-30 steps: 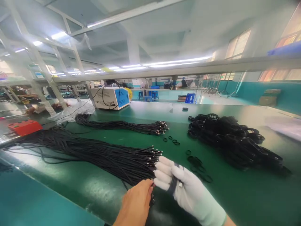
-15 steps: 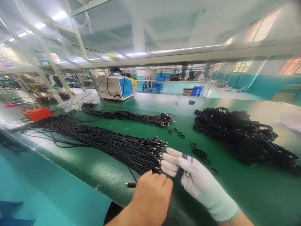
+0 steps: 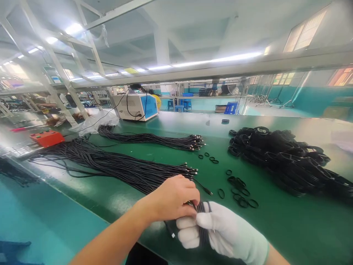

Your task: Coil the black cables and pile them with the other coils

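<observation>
A black cable (image 3: pixel 203 235) is wound in several turns round the fingers of my gloved right hand (image 3: pixel 220 228), whose thumb presses on the turns. My bare left hand (image 3: pixel 175 197) is closed beside it, fingers and thumb pinching the cable at the edge of the coil. Below the left hand a loose cable end with a metal plug (image 3: pixel 172 233) hangs out. Another plug (image 3: pixel 209 191) lies just beyond the hands. Behind my left hand a long bundle of black cables (image 3: pixel 118 162) stretches left, plug ends facing right.
Several small black rings (image 3: pixel 242 191) lie right of the hands. A heap of coiled cables (image 3: pixel 278 158) covers the right side. A second cable bundle (image 3: pixel 154 139) lies farther back. At the left are a red box (image 3: pixel 47 138) and a white-and-blue machine (image 3: pixel 135 106) on the green table (image 3: pixel 286 224).
My left hand has moved up against the right. The cable now shows as more turns round the right hand, whose fingers have curled in. The view has shifted slightly.
</observation>
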`<control>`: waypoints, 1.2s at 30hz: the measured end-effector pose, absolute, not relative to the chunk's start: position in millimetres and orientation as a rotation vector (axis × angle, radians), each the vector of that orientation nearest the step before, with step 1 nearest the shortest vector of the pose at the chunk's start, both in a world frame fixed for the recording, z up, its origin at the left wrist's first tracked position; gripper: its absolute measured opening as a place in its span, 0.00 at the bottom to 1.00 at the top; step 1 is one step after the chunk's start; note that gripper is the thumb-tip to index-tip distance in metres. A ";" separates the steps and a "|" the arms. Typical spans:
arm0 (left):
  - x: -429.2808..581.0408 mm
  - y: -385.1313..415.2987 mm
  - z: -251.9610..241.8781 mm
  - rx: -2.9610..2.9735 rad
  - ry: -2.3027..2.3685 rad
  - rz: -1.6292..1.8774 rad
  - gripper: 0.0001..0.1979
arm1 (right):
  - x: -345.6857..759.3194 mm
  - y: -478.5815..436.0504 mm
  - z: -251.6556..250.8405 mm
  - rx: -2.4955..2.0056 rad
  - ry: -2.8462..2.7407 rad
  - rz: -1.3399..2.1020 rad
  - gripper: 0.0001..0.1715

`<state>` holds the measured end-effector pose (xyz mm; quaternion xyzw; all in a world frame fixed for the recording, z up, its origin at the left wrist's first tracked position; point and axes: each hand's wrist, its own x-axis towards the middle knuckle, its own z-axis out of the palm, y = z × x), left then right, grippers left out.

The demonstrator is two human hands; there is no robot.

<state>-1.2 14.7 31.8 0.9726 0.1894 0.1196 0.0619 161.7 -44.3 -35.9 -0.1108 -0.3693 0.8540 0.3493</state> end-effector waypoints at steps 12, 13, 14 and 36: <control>5.2 20.1 45.0 2.516 0.615 0.202 0.04 | 164.4 -47.2 -48.6 -0.290 -0.710 2.375 0.19; 4.5 21.7 43.6 2.373 0.647 0.203 0.03 | 164.8 -47.8 -48.5 -0.285 -0.688 2.381 0.18; 3.6 22.2 41.2 2.243 0.683 0.213 0.02 | 164.9 -48.5 -47.7 -0.281 -0.670 2.387 0.17; 3.2 -23.0 -17.7 1.807 0.811 0.866 0.09 | 169.0 -42.4 -23.3 -0.594 -1.330 2.040 0.16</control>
